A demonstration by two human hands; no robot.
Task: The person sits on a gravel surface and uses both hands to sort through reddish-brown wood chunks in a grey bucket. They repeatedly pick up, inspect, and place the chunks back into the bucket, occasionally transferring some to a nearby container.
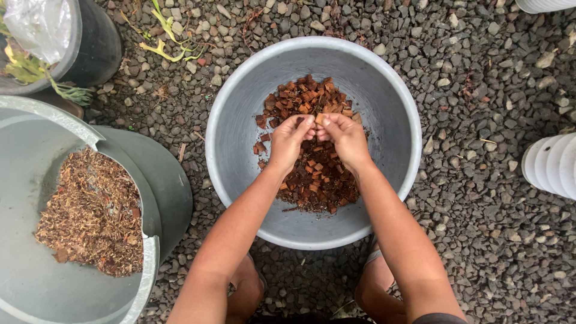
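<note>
A round grey metal basin (240,114) sits on dark gravel and holds a pile of reddish-brown bark chips (312,174). Both my hands are over the pile, fingertips meeting. My left hand (289,141) and my right hand (345,138) pinch one small pale-brown chip (318,118) between them. My forearms reach in from the bottom edge, and my feet in sandals show below the basin.
A second grey basin (36,156) at the left holds finer brown shredded material (93,216). A black pot (96,42) with a plastic bag stands at top left. White stacked pots (552,165) lie at the right edge. Gravel covers the ground.
</note>
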